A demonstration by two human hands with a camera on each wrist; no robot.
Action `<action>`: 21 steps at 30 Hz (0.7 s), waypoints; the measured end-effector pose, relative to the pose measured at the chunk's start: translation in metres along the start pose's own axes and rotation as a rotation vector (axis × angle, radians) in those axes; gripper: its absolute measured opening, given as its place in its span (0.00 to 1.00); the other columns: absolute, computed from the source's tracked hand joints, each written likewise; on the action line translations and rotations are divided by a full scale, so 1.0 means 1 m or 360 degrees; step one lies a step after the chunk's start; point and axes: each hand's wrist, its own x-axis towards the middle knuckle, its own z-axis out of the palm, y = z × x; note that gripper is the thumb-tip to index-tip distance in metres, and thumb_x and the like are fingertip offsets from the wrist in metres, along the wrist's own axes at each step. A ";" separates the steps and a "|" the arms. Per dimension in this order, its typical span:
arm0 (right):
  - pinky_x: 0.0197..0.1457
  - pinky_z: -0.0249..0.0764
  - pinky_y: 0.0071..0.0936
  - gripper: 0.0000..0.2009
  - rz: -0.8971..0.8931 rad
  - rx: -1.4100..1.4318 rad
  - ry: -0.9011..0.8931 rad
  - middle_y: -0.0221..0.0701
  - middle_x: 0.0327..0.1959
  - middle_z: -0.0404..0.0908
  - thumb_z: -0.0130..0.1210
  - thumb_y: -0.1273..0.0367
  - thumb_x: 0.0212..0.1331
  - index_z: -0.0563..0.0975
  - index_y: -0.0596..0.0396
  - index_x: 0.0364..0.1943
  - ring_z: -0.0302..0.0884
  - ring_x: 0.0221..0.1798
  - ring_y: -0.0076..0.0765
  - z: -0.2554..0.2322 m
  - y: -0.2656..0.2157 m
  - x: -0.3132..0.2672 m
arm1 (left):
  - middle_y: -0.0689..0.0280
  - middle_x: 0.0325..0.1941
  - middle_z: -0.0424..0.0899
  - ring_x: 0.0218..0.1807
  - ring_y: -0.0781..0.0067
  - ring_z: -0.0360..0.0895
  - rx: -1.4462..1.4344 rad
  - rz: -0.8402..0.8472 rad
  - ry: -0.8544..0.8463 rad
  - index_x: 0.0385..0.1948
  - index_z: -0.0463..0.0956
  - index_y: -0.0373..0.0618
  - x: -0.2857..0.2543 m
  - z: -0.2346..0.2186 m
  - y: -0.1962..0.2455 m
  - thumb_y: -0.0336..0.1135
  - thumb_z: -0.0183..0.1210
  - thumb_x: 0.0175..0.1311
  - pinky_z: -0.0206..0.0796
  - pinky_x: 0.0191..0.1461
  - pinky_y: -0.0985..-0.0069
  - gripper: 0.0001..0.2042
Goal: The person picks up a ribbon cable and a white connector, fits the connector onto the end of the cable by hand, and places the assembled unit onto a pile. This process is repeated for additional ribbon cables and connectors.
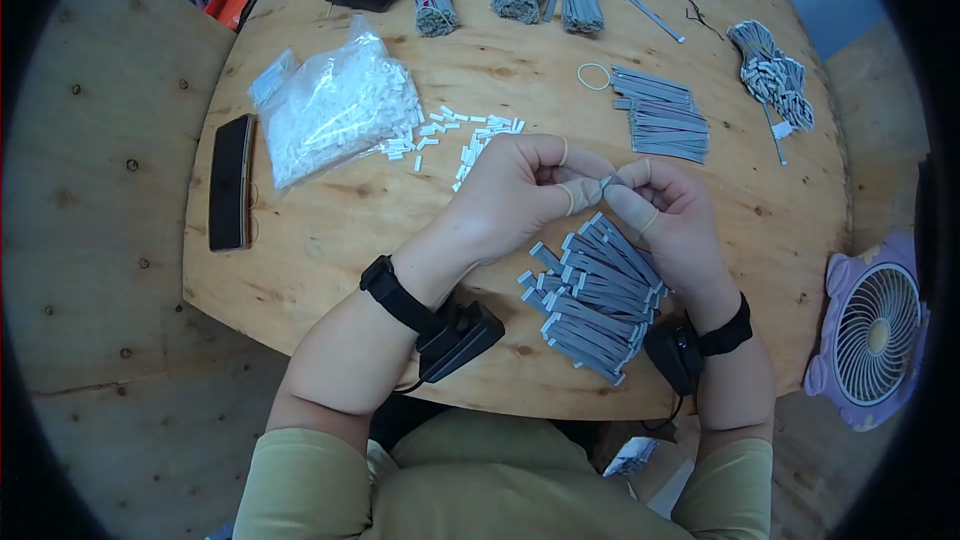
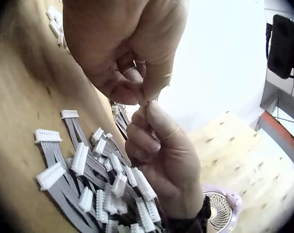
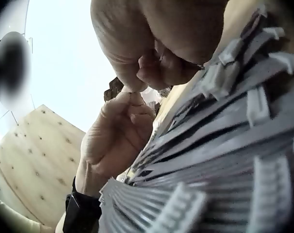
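Note:
My left hand (image 1: 515, 185) and right hand (image 1: 675, 210) meet fingertip to fingertip above the table, with pale finger cots on thumbs and forefingers. Between the pinched tips shows a small grey piece (image 1: 606, 183), mostly covered by the fingers; I cannot tell its kind. Below the hands lies a heap of short grey ribbon cables (image 1: 600, 300) with white connectors on their ends. The left wrist view shows these connectors (image 2: 80, 158) close up, beside the right hand (image 2: 161, 155). In the right wrist view the cables (image 3: 195, 145) spread under the hands.
Loose white connector housings (image 1: 480, 140) lie beyond the left hand, beside a clear bag (image 1: 345, 110) full of them. A phone (image 1: 231, 182) is at left. Flat cables (image 1: 660, 115), a rubber band (image 1: 593, 77) and tied bundles (image 1: 433, 2) are farther back. A fan (image 1: 875, 330) stands at right.

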 end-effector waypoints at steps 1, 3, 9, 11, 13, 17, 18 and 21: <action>0.28 0.64 0.10 0.05 0.0045 0.0015 -0.0015 0.22 0.27 0.73 0.54 0.74 0.52 0.72 0.58 0.33 0.66 0.26 0.11 -0.002 -0.002 0.001 | 0.66 0.34 0.79 0.35 0.82 0.74 -0.0008 -0.0006 0.0013 0.37 0.75 0.36 0.000 -0.001 -0.001 0.27 0.58 0.53 0.68 0.41 0.85 0.10; 0.26 0.63 0.09 0.06 0.0094 0.0055 -0.0030 0.22 0.26 0.73 0.54 0.74 0.52 0.72 0.58 0.33 0.66 0.25 0.11 -0.002 -0.004 0.002 | 0.66 0.34 0.79 0.35 0.83 0.74 -0.0021 -0.0020 0.0037 0.37 0.75 0.36 0.002 -0.004 -0.004 0.28 0.58 0.53 0.68 0.40 0.85 0.10; 0.20 0.57 0.07 0.05 0.0141 0.0172 -0.0062 0.22 0.23 0.71 0.53 0.73 0.53 0.71 0.55 0.33 0.65 0.22 0.12 -0.004 -0.005 0.003 | 0.67 0.33 0.78 0.33 0.84 0.73 -0.0062 -0.0043 0.0049 0.36 0.75 0.37 0.002 -0.004 -0.003 0.29 0.59 0.53 0.67 0.37 0.86 0.10; 0.20 0.56 0.07 0.04 0.0143 0.0193 -0.0083 0.21 0.22 0.70 0.52 0.72 0.53 0.71 0.55 0.32 0.64 0.21 0.12 -0.005 -0.004 0.004 | 0.67 0.33 0.78 0.33 0.83 0.72 -0.0038 -0.0026 0.0016 0.35 0.75 0.37 0.002 -0.005 -0.005 0.30 0.58 0.53 0.67 0.37 0.86 0.09; 0.21 0.57 0.08 0.04 0.0129 0.0135 -0.0091 0.21 0.22 0.70 0.52 0.72 0.53 0.71 0.55 0.32 0.64 0.21 0.12 -0.005 -0.004 0.004 | 0.67 0.32 0.78 0.32 0.83 0.72 -0.0096 -0.0071 0.0004 0.35 0.74 0.38 0.003 -0.005 -0.005 0.31 0.57 0.54 0.66 0.36 0.86 0.09; 0.23 0.60 0.09 0.03 0.0109 0.0016 -0.0072 0.21 0.23 0.71 0.52 0.72 0.53 0.72 0.55 0.31 0.64 0.21 0.12 -0.001 -0.005 0.002 | 0.67 0.31 0.77 0.30 0.83 0.72 -0.0307 -0.0202 0.0005 0.33 0.74 0.38 0.004 -0.004 -0.004 0.32 0.56 0.56 0.66 0.35 0.87 0.08; 0.24 0.60 0.09 0.03 0.0098 0.0009 -0.0078 0.21 0.23 0.71 0.52 0.72 0.53 0.72 0.56 0.31 0.64 0.22 0.12 0.000 -0.005 0.002 | 0.67 0.30 0.77 0.30 0.83 0.71 -0.0343 -0.0215 -0.0001 0.33 0.74 0.38 0.004 -0.004 -0.006 0.33 0.55 0.57 0.66 0.35 0.87 0.08; 0.25 0.62 0.10 0.03 0.0067 0.0001 -0.0098 0.22 0.24 0.72 0.52 0.72 0.53 0.72 0.56 0.31 0.64 0.22 0.12 0.001 -0.006 0.001 | 0.67 0.30 0.76 0.29 0.83 0.71 -0.0421 -0.0191 -0.0032 0.32 0.73 0.39 0.004 -0.004 -0.008 0.33 0.55 0.57 0.66 0.34 0.87 0.07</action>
